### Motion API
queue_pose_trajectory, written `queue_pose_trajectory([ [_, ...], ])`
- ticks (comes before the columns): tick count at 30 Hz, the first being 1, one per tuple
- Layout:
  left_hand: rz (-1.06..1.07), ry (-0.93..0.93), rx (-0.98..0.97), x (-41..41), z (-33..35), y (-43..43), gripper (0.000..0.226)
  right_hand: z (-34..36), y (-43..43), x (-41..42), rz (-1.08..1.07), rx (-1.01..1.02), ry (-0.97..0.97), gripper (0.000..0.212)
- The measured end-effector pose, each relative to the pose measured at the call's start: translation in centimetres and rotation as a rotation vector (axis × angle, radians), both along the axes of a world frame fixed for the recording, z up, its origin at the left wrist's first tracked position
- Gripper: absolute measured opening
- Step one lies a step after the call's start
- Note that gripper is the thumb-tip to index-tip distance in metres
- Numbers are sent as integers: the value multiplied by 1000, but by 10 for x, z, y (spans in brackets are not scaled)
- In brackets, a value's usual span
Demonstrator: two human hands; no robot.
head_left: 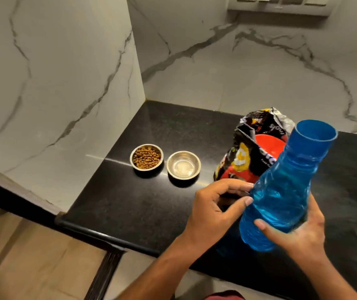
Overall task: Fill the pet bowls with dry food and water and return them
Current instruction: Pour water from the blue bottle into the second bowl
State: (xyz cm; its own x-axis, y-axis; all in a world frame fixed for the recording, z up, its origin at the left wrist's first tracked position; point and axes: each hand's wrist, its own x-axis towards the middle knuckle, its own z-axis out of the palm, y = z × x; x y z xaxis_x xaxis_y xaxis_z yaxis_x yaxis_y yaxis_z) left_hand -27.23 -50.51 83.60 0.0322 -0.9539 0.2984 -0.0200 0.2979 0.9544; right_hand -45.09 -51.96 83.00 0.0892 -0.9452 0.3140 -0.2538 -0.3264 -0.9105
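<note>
Round steel bowl (146,157) held kibble; second steel bowl (183,165) awaited water. Your right hand (298,232) gripped the blue plastic bottle (281,191); left hand (212,208) touched it (grip unclear).

Right hand (298,232) grips tilted, uncapped blue bottle (281,191) – left hand (214,206) fingertips touch its side; kibble-filled bowl (146,157) beside second steel bowl (183,165) on black counter (130,202).

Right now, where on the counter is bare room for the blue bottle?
Bare counter lies before the kibble bowl and steel bowl, toward the near edge, and behind them to the wall. Crowded: the gap from steel bowl to food bag.
</note>
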Motion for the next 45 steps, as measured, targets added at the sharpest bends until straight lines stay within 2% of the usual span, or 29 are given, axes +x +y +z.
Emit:
queue_pose_trajectory([
  [3,-21,22,28,28,-7,3,19,-1,5,24,23,15,10,77],
  [7,11,77,187,65,-34,-3,13,3,8,53,73,26,98,84],
  [14,301,252,522,118,-87,-33,5,3,11,79,147,125,221,90],
  [20,367,275,681,127,-113,-60,23,8,12,85,163,308,352,84],
  [23,343,326,744,122,-116,-73,29,3,12,81,139,408,460,92],
  [26,335,359,767,117,-119,-80,32,-1,13,78,128,485,561,96],
  [29,391,381,741,114,-119,-85,29,-3,14,79,154,561,580,82],
  [31,424,389,723,113,-119,-87,27,-6,15,80,160,599,585,81],
  [45,430,512,749,117,-114,-87,20,-24,7,87,191,705,699,84],
])
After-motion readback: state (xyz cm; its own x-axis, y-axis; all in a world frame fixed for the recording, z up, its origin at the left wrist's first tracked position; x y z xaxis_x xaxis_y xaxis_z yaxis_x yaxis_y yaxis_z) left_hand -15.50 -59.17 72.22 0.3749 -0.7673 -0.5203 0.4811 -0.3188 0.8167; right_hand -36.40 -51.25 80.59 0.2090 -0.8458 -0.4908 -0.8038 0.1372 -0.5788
